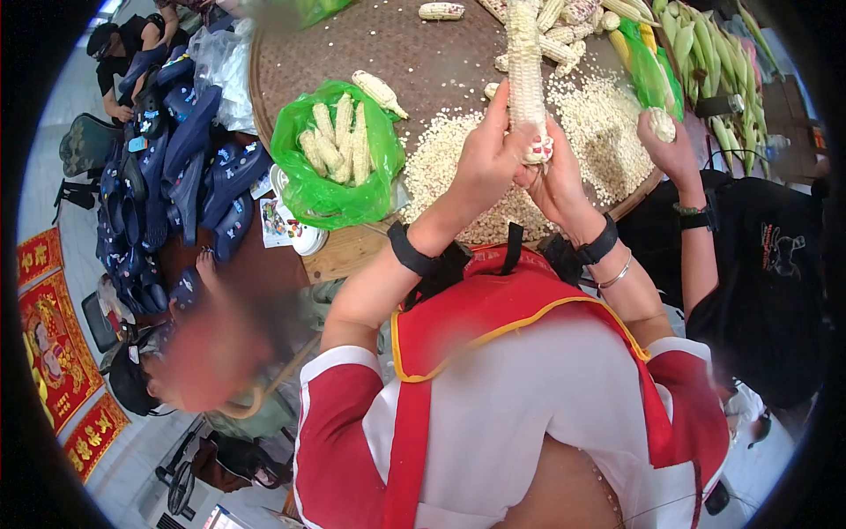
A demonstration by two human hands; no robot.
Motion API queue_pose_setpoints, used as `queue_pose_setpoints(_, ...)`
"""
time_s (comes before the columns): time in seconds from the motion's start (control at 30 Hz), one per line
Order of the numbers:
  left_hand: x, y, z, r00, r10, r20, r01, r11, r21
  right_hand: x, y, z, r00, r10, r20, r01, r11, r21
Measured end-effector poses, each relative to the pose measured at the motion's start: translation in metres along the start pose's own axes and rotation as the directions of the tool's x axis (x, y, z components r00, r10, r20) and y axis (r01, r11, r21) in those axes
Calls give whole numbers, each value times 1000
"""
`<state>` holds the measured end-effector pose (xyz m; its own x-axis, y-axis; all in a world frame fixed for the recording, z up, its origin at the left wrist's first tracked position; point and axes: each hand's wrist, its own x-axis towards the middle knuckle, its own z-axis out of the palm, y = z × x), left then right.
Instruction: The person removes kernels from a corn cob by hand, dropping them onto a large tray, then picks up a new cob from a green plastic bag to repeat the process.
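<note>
One pale corn cob (527, 75) is in both hands, above the heap of loose kernels and pointing away from the body; the left hand (483, 148) grasps its lower part from the side, thumb by the near end (which shows reddish marks), while the right hand (559, 187) is closed around that same end from the other side; each wrist wears one black band, and the right forearm one bangle. The kernel heap (608, 123) is past counting; left of it stands one green bag (295, 198) with about six cobs inside, and one pale whitish cob (379, 93) lies just beside its rim; one speckled cob (441, 11) lies alone farther off, and more overlap in a pile (568, 40) — too crowded to count.

At the right, one hand of another person (671, 145) holds one pale cob, near a second green bag (656, 75); three red panels (62, 344) carry gold characters, too warped to read surely, and the print on a black garment (731, 300) is too small; the round woven tray (352, 44) shows its curved left rim, and its brown weave spreads widely left of the held cob — strewn with stray kernels; rightward, the other person's hand narrows the room.
</note>
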<state>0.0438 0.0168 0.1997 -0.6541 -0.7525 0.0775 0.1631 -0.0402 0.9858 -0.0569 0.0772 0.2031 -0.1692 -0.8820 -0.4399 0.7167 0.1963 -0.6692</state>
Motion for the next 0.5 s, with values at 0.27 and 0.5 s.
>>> queue_pose_setpoints(0.27, 2, -21, 2, 982, 185, -25, -179, 970, 167, -4, -4, 19, 997, -21, -77, 18, 999, -37)
queue_pose_setpoints(0.5, 5, -17, 4, 975, 196, -102, -158, 942, 297, 1, 2, 8, 997, -57, -53, 57, 998, -10)
